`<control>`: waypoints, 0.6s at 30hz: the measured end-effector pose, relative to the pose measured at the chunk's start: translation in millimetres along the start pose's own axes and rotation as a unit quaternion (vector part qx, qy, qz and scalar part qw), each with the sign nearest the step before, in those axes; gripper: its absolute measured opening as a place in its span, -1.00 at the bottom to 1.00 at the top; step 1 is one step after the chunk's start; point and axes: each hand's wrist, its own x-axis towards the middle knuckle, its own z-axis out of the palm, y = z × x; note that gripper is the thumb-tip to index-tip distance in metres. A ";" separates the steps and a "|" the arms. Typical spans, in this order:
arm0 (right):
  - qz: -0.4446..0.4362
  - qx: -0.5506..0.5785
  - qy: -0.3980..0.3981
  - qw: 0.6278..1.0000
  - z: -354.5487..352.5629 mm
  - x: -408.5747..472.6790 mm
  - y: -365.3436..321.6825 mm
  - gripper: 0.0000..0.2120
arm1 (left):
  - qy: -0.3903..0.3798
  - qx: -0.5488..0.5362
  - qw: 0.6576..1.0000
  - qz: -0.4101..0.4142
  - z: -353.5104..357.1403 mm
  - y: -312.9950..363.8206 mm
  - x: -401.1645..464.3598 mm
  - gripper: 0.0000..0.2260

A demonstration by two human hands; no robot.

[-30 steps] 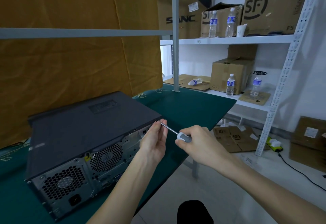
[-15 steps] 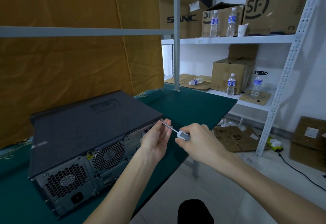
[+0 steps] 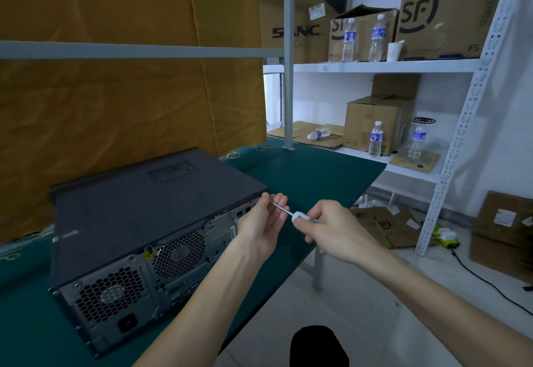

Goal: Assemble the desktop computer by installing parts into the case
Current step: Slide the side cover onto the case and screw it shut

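Observation:
A dark desktop computer case lies flat on the green table, its cover closed and its rear panel with fan grilles facing me. My right hand grips the grey-white handle of a screwdriver. The thin metal shaft points left and up at the case's top right rear corner. My left hand is beside that corner, its fingertips pinching the shaft near the tip. The tip itself is hidden behind my fingers.
A grey metal post stands at the table's back edge, with a yellow cloth behind the case. White shelves on the right hold cardboard boxes and water bottles. Flattened cartons and a black cable lie on the floor.
Both hands and the screwdriver have stayed at the case's rear corner with only slight shifts. The view has drifted a little.

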 end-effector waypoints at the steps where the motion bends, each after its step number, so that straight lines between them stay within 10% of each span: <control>1: 0.059 0.096 -0.055 0.992 -2.9 1.1 -3.9 -0.68 | -0.032 -0.007 0.999 -0.016 -1.9 2.0 -2.5 -0.78; 4: 0.139 0.201 -0.126 0.961 -11.5 -2.7 -14.2 -0.65 | -0.037 0.001 0.999 -0.023 -4.4 6.6 -4.0 -0.80; 9: -0.067 -0.189 0.094 0.975 6.6 -9.2 -1.1 -0.74 | 0.029 0.040 0.999 0.000 1.1 2.9 -2.1 -0.88; 13: 0.153 0.231 -0.102 0.955 -4.6 -2.0 -6.9 -0.64 | -0.067 0.023 0.997 -0.042 -6.7 8.3 -5.8 -0.76; 15: 0.178 0.269 -0.135 0.937 -11.3 -4.8 -8.2 -0.61 | -0.069 0.039 0.996 -0.033 -7.5 9.7 -6.4 -0.76; 18: -0.007 -0.159 0.004 0.987 1.5 -15.2 3.3 -0.64 | -0.012 0.079 0.997 0.013 -3.7 3.6 -4.4 -0.82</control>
